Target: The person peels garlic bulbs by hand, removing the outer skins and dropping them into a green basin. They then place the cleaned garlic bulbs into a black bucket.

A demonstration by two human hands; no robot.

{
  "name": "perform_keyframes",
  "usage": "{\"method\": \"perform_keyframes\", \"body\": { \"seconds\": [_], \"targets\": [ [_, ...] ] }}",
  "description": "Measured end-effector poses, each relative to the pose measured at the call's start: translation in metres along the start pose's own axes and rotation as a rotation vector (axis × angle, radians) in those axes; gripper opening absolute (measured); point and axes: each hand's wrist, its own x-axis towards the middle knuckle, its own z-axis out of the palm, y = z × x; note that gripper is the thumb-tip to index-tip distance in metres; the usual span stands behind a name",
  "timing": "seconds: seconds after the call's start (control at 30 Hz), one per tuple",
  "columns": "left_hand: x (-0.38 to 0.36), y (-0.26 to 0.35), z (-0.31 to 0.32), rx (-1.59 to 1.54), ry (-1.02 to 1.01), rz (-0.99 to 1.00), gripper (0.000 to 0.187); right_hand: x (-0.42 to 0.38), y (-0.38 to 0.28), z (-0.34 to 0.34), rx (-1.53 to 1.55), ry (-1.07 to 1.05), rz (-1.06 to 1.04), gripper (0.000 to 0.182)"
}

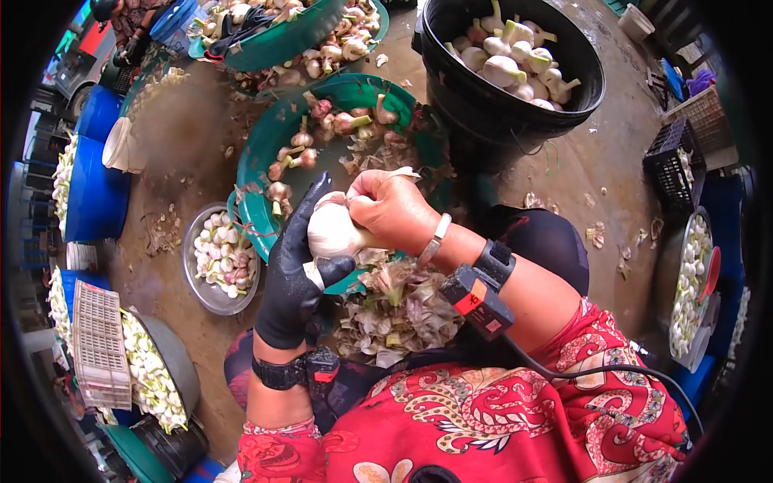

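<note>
My left hand (pixel 291 270), in a black glove, is wrapped round a large white garlic bulb (pixel 330 233) and holds it tilted in front of me. My bare right hand (pixel 392 209) is closed against the bulb's upper side, its fingertips pinching the papery garlic skin; a loose flake shows by its knuckles. Beneath both hands is a green tub (pixel 253 161) with unpeeled, stalked garlic bulbs (pixel 302 141) inside. Dry garlic peelings (pixel 394 314) are heaped on my lap.
A black bucket (pixel 455 109) of cleaned bulbs stands ahead to the right. A metal bowl (pixel 190 270) of small garlic is at left. Another green basin (pixel 294 40) is at the back. Blue tubs (pixel 97 189) and crates (pixel 98 342) line the sides. A person (pixel 133 24) is at far left.
</note>
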Motion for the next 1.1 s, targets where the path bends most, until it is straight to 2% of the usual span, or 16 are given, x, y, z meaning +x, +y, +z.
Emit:
{"method": "perform_keyframes", "body": {
  "seconds": [0.07,0.13,0.2,0.27,0.33,0.4,0.47,0.53,0.67,0.73,0.8,0.87,0.93,0.97,1.07,1.1],
  "targets": [
    [0.002,-0.001,0.001,-0.006,0.022,-0.031,0.086,0.002,-0.003,-0.003,-0.126,0.023,-0.043,0.012],
    [0.000,0.000,0.006,0.331,0.058,0.044,0.084,0.004,0.000,0.001,-0.279,0.114,-0.365,0.012],
    [-0.001,-0.005,0.007,0.373,0.044,0.125,0.085,0.002,0.002,0.003,-0.210,0.066,-0.131,0.013],
    [-0.002,-0.006,0.006,0.605,0.014,0.346,0.087,0.004,0.008,0.008,-0.018,-0.024,0.259,0.016],
    [-0.001,0.003,0.009,0.452,0.020,0.298,0.085,0.005,0.005,0.000,0.099,-0.097,0.400,0.019],
    [0.001,0.009,0.003,0.372,0.047,0.286,0.083,0.006,0.012,-0.005,0.604,-0.177,0.448,0.022],
    [-0.001,0.006,-0.004,0.342,0.074,0.266,0.081,0.008,-0.004,-0.027,0.645,-0.483,0.571,0.045],
    [0.002,0.000,-0.011,0.228,0.076,0.261,0.080,0.005,-0.022,-0.031,0.577,-0.636,0.673,0.040],
    [0.002,-0.007,-0.011,0.106,0.097,0.249,0.073,0.006,0.003,-0.020,0.819,-0.646,0.474,0.033],
    [0.003,-0.011,-0.009,-0.042,0.080,0.178,0.068,0.003,0.001,-0.019,0.879,-0.523,0.288,0.027],
    [0.004,-0.024,-0.013,-0.527,0.006,-0.140,0.069,0.005,-0.005,-0.022,0.837,-0.499,0.252,0.027],
    [0.005,-0.023,-0.011,-0.475,0.075,-0.148,0.068,0.002,-0.019,-0.028,0.615,-0.366,0.234,0.026],
    [0.009,-0.016,-0.010,0.550,0.270,0.103,0.069,0.001,-0.022,-0.023,0.523,-0.277,0.239,0.023],
    [0.011,-0.010,-0.007,0.765,0.279,0.294,0.066,0.002,-0.018,-0.021,0.451,-0.275,0.205,0.021],
    [0.018,-0.009,-0.014,0.915,0.107,0.454,0.048,-0.001,-0.014,-0.018,0.320,-0.293,0.101,0.019],
    [0.019,-0.010,-0.015,0.711,0.163,0.353,0.033,-0.003,-0.016,-0.019,0.390,-0.250,0.112,0.017]
  ]
}}
